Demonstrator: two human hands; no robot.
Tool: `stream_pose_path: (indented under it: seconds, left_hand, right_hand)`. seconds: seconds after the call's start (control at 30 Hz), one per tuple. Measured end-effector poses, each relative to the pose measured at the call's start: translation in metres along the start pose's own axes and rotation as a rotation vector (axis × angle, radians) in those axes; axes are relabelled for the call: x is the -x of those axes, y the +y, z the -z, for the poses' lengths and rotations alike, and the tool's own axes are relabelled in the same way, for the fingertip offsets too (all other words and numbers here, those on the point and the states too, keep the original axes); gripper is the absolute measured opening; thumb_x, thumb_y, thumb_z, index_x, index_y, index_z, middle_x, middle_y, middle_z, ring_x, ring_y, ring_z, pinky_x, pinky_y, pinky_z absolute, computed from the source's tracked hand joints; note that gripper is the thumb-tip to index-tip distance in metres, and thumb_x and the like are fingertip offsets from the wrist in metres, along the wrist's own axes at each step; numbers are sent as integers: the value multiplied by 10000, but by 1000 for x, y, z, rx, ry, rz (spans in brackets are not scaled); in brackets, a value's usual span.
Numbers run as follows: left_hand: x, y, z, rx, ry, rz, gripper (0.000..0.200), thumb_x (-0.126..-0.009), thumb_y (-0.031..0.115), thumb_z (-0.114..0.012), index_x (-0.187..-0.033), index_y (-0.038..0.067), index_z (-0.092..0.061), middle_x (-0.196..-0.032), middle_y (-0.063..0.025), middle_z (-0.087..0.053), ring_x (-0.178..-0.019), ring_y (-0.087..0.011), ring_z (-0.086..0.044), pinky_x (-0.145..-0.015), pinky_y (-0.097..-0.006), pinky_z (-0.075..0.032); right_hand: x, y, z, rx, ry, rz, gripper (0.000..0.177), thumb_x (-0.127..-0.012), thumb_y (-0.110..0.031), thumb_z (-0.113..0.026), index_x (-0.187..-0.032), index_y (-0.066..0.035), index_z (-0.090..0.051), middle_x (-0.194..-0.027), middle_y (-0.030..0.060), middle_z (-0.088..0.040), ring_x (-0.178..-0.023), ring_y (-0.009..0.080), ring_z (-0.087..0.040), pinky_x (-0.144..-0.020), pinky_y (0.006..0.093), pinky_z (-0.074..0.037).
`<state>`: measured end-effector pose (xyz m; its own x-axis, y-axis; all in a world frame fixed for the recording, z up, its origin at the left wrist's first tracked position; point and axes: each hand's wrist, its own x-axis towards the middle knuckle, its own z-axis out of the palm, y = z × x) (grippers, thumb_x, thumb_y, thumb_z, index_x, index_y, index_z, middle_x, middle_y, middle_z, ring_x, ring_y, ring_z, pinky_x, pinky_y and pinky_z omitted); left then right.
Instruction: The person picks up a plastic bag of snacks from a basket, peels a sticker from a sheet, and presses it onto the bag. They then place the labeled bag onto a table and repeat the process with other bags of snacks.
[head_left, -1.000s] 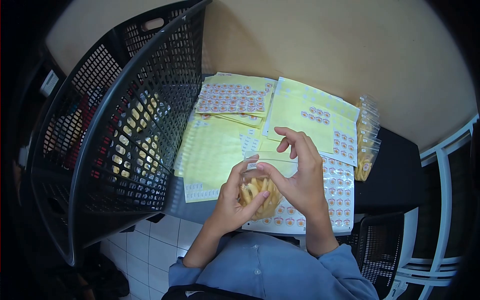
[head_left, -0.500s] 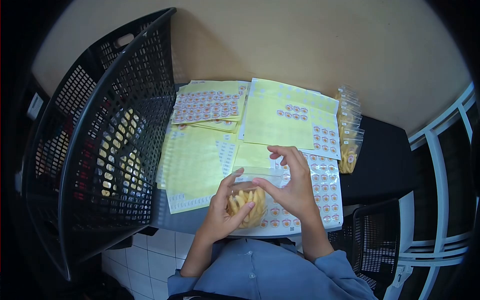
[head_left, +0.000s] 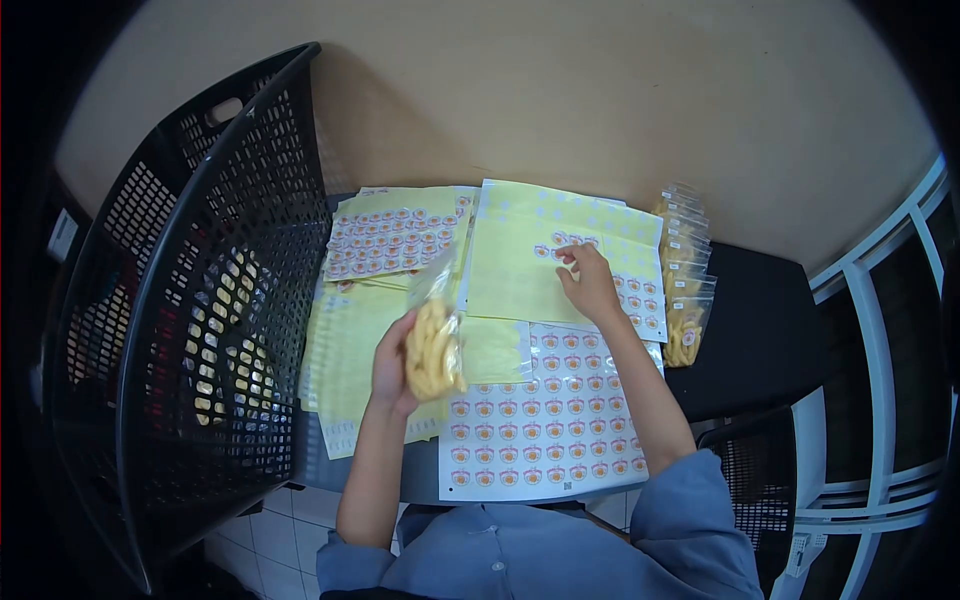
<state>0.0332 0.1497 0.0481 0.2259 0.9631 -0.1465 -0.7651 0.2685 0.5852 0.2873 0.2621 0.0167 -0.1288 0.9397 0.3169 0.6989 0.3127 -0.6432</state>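
In my left hand (head_left: pixel 393 365) is a clear plastic bag of yellow stick-shaped snacks (head_left: pixel 433 350), held tilted above the paper sheets. My fingers and thumb are wrapped round its left side. My right hand (head_left: pixel 590 282) reaches over a yellow backing sheet (head_left: pixel 510 260) that carries a few round stickers (head_left: pixel 541 251). Its bent fingertips are at these stickers, with thumb and forefinger apart and nothing visible between them. Nearer my body lies a white sheet full of round stickers (head_left: pixel 530 430).
A tall black plastic basket (head_left: pixel 220 200) with bagged snacks inside stands at the left. More sticker sheets (head_left: pixel 390 240) are stacked at the back left. A row of filled bags (head_left: pixel 687 290) lines the right side, beside a black surface (head_left: pixel 760 310). The wall (head_left: pixel 580 90) rises behind.
My right hand has left the bag and moved up to the stickers on the yellow sheet. The left hand has carried the bag left and up, turning it more upright.
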Motion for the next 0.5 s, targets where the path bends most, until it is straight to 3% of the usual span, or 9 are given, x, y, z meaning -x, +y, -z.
stream_pose_path:
  seconds: [0.1,0.17,0.2,0.27,0.43,0.5]
  left_hand:
    - [-41,-6,-19,175,87,93,358,-854,283,-392,-1066,8,-479,-931,-93,-566,-832,-171,-562,-807,-345,-436]
    - [-78,-20,4,178,-254,157,346,-846,296,-405,-1034,19,-494,-886,-53,-563,-730,-166,-554,-772,-340,-421]
    - [-89,-23,3,177,-257,160,346,-846,296,-405,-1034,19,-494,-886,-53,-563,-730,-166,-554,-772,-340,-421]
    - [-108,-33,-4,203,-144,205,351,-834,305,-417,-1027,23,-496,-874,-38,-557,-667,-166,-537,-721,-330,-423]
    - [-132,-50,1,233,-51,253,335,-827,303,-427,-1010,34,-509,-866,-40,-555,-716,-158,-526,-732,-330,-428]
    - [-131,-54,0,171,73,261,329,-829,301,-427,-1011,41,-512,-849,-37,-553,-717,-153,-511,-740,-335,-428]
  right_hand:
    - [-22,9,-11,135,-50,-48,233,-729,-75,-554,-956,-25,-565,-916,121,-533,-835,260,-545,-737,355,-446]
    - [-29,8,-16,214,-70,-87,246,-739,-93,-547,-975,-26,-566,-932,129,-530,-859,269,-544,-752,367,-446]
    - [-31,6,-19,263,-102,-97,252,-744,-112,-548,-980,-26,-570,-937,132,-528,-869,270,-541,-753,371,-448]
    - [-33,2,-22,314,-132,-110,260,-749,-131,-549,-985,-26,-573,-943,135,-525,-880,270,-538,-755,375,-449]
    - [-34,-4,-21,347,-180,-105,246,-743,-154,-565,-945,-16,-593,-950,136,-523,-896,276,-530,-756,369,-452]
    - [-37,-4,-21,333,-187,-132,263,-735,-168,-578,-950,-17,-593,-942,128,-524,-905,271,-522,-759,368,-452]
